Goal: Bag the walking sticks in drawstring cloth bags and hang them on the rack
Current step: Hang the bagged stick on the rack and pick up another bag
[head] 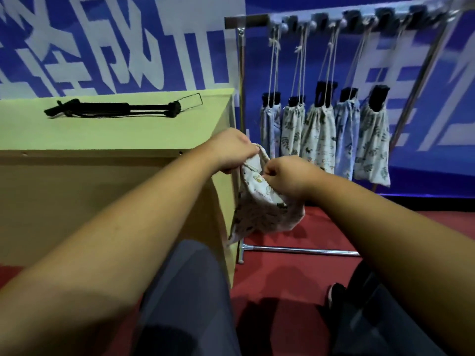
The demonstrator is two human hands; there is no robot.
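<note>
A white printed drawstring cloth bag (259,211) hangs in the air beside the table's right corner. My left hand (231,150) pinches its top edge on the left, and my right hand (288,176) pinches the top edge on the right, holding the mouth apart. A folded black walking stick (113,109) lies on the yellow-green table (128,134), well to the left of my hands. Behind the bag stands a metal rack (359,20) from which several bagged sticks (318,134) hang by their cords, black handles poking out.
The rack's base bar (300,250) lies on the red floor just below the bag. A blue and white banner wall stands behind. My legs in dark trousers and a black shoe (336,294) are at the bottom.
</note>
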